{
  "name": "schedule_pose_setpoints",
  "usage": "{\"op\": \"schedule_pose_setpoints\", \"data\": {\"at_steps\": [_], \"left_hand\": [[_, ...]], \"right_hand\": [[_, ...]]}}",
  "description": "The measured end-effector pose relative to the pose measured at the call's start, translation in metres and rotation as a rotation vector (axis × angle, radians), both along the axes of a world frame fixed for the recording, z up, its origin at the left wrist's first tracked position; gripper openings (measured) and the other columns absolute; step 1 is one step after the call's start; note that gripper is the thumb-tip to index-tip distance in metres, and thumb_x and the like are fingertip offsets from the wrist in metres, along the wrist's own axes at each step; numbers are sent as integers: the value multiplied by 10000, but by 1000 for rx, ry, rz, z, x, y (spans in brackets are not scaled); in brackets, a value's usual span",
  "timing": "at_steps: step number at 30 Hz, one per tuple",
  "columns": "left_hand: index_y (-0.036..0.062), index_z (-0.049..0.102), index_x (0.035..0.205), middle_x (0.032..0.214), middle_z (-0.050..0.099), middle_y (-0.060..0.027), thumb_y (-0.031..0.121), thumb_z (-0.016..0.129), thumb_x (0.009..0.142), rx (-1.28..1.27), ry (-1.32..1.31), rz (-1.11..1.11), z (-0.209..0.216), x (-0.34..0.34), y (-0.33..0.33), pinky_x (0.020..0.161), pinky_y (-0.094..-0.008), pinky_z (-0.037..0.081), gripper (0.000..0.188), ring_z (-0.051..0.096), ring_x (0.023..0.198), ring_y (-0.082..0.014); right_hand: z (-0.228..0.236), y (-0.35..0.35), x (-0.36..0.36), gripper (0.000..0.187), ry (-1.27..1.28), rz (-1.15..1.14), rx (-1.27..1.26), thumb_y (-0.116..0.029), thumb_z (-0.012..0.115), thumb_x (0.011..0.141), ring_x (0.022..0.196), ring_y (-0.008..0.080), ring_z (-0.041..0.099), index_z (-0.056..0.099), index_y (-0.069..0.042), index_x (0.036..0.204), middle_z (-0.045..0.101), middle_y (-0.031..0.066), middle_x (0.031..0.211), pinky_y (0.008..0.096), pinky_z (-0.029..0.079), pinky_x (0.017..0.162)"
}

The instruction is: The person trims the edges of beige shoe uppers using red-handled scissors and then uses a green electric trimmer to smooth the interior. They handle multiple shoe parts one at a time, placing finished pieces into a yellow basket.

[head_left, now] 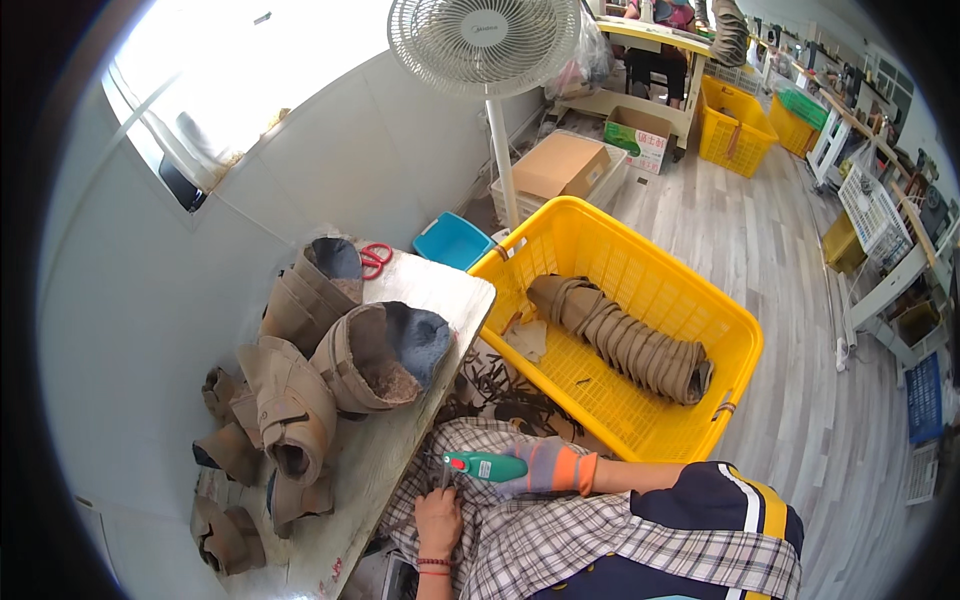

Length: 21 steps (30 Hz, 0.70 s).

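In my lap, over a plaid apron (570,535), my right hand (548,468) wears a grey and orange glove. It is closed around a green handheld power tool (492,466) with a red part near its front, which points left. My bare left hand (438,522), with red bracelets at the wrist, is just below the tool's front end. Its fingers are pinched together, and what they hold is too small to make out. Brown fur-lined boot uppers (296,400) lie piled on the worn table (385,470) to the left.
A yellow plastic basket (735,335) ahead holds a nested row of brown boot uppers (625,335). Dark scraps (505,390) lie beneath its near side. Red-handled scissors (375,262) rest at the table's far end, near a blue bin (452,240) and a standing fan (485,40). A person (672,15) sits farther off.
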<state>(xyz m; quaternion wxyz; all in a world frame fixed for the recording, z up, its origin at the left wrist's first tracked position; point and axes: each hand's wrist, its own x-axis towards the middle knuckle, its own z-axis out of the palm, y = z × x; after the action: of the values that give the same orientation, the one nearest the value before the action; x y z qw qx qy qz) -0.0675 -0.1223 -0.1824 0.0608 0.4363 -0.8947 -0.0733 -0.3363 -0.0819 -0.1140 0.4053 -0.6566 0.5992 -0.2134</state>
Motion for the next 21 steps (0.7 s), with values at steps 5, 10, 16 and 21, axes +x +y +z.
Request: {"op": "schedule_pose_setpoints", "data": {"at_steps": [5, 10, 16, 21], "left_hand": [[70, 612, 740, 739, 546, -92, 150, 617, 733, -68, -51, -25, 8, 10, 9, 705, -414, 380, 81, 526, 769, -281], [68, 575, 681, 773, 505, -105, 177, 661, 694, -148, -60, 29, 24, 21, 18, 728, -419, 368, 140, 489, 807, -300], [67, 516, 639, 766, 477, -112, 185, 703, 662, -251, 53, 19, 18, 51, 26, 710, -429, 378, 222, 486, 781, -308], [11, 482, 645, 730, 478, -158, 116, 623, 750, -338, 305, 323, 7, 67, 58, 566, -454, 415, 205, 509, 648, -378]], "right_hand": [[1, 2, -1, 657, -60, 2, 17, -596, 658, 701, 790, 299, 651, 603, -32, 1035, 662, 163, 859, 368, 505, 710], [-1, 3, 1, 671, -21, 37, 19, -588, 664, 710, 820, 290, 649, 599, -53, 1109, 665, 157, 901, 354, 502, 733], [-2, 5, 0, 687, 53, 79, -16, -620, 633, 711, 817, 301, 652, 590, -74, 1125, 667, 165, 899, 362, 505, 736], [-3, 5, -1, 709, 90, 114, -18, -635, 606, 716, 815, 309, 653, 576, -72, 1147, 670, 166, 879, 373, 506, 740]]}}
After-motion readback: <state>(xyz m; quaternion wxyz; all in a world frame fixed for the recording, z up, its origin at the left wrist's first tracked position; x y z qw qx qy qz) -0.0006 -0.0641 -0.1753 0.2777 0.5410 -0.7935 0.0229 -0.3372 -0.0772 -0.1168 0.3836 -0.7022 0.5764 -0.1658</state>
